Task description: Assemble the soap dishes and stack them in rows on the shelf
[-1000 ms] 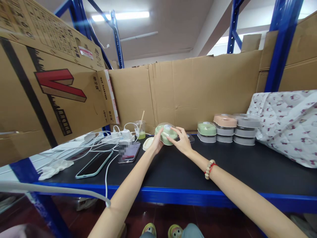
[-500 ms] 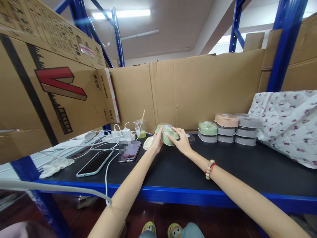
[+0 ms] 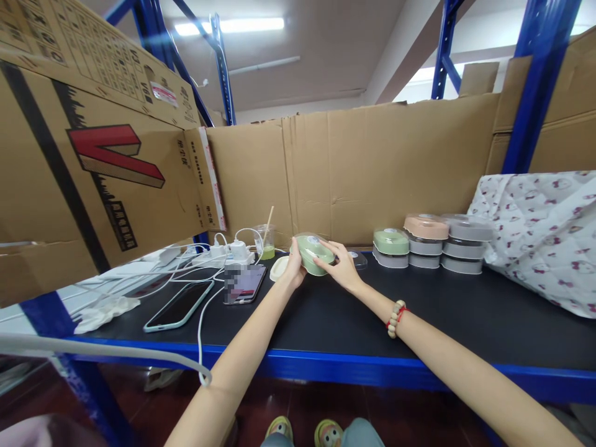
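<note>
A green oval container with a clear plastic cover is held between my two hands above the black table. My left hand grips its left end, thumb along the side. On the right end lies my right hand, its thumb on the front and its fingers over the top. A small cream oval piece rests on the table just left of my left hand. Partly hidden behind my right hand is a dark, clear-covered piece.
Stacked containers in green, peach and grey stand at the right, beside a patterned white bag. Two phones, white cables, chargers and a cup with green liquid occupy the left. A large cardboard box overhangs there.
My left thumb has shifted from the top of the green container to its left side. The container has turned slightly; both hands stay on it.
</note>
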Available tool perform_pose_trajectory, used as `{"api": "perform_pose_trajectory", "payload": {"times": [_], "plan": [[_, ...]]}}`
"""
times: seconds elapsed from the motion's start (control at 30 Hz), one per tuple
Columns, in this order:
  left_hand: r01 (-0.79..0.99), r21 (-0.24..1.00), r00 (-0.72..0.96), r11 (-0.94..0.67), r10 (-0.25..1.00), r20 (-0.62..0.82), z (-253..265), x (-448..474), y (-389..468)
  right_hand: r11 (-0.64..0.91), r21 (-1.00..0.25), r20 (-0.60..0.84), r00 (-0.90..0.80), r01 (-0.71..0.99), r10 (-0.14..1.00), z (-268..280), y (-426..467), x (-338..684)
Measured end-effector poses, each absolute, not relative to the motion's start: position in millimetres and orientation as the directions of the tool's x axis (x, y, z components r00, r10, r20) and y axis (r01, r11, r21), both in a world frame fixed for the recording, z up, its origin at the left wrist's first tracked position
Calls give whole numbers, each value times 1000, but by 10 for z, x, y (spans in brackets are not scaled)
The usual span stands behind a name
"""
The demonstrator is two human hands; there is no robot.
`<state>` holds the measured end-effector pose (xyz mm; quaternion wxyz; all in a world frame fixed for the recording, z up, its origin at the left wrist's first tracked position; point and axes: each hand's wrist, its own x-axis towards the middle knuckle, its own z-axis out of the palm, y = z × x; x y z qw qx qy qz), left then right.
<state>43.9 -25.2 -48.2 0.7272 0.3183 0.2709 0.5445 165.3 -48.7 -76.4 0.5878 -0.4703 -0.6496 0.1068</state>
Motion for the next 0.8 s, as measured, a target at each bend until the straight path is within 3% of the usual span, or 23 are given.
{"api": "perform_pose_trajectory", "payload": {"times": [0.27, 0.47, 0.6, 0.8], "plan": [[-648, 737, 198, 193, 977, -83, -378, 445, -366, 586, -588, 736, 70, 557, 673, -784, -452, 1669], [-753, 644, 147, 137, 988, -38, -396, 433, -315, 606, -454, 722, -129, 654, 680, -765, -503, 1717], [-716, 678, 203, 165, 979, -24, -414, 418, -290, 592, -431, 696, -167, 681, 699, -752, -528, 1738], [-669, 704, 220, 239, 968, -119, -319, 392, -395, 546, -446, 684, -124, 709, 719, -686, -605, 1700]]}}
